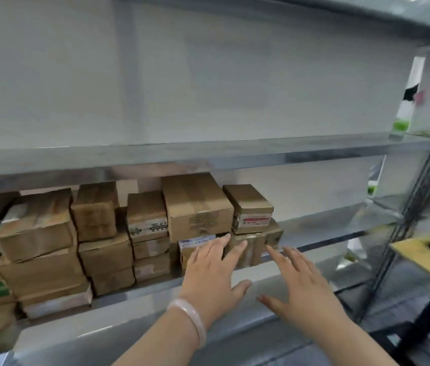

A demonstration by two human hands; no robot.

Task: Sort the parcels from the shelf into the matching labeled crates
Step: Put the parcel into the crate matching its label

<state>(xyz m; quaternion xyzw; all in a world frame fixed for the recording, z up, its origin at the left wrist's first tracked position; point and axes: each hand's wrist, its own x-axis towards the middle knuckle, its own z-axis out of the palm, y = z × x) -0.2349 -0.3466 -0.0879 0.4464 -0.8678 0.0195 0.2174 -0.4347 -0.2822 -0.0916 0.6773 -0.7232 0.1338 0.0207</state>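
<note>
Parcels (36,228) of brown cardboard stand stacked on the grey metal shelf (327,229), filling the lower left and centre of the frame. The largest carton (198,207) tops the centre stack, and a small box with a red label (250,210) sits just right of it. The left hand (208,276), fingers straight and apart, reaches the lower boxes beneath that carton; contact cannot be confirmed. The right hand (301,286), fingers spread, holds nothing beside the stack's right end. A pale bracelet (192,318) circles the left wrist.
</note>
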